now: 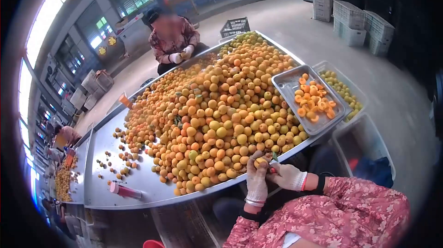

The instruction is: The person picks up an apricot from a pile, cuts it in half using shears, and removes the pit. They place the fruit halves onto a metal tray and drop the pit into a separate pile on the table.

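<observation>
In a white knit glove, my left hand point(256, 181) is closed around an apricot point(260, 161) at the near edge of the table. My right hand point(289, 177), gloved too, is closed on a small red-handled knife point(273, 170) beside that apricot. The knife's tip points up and is partly hidden by the fingers. Just past my hands lies a large heap of orange and yellow-green apricots point(217, 123). To the right, a metal tray point(302, 125) rests on the heap and the table edge, with cut orange apricot halves point(314, 99) in it.
A bin of greenish apricots point(341, 92) stands beyond the tray, and another plastic bin point(376, 139) stands nearer. A pink bottle point(125, 190) is on the metal table point(105, 137). Across the table, a gloved person point(173, 40) handles fruit. Stacked crates point(350, 21) stand behind.
</observation>
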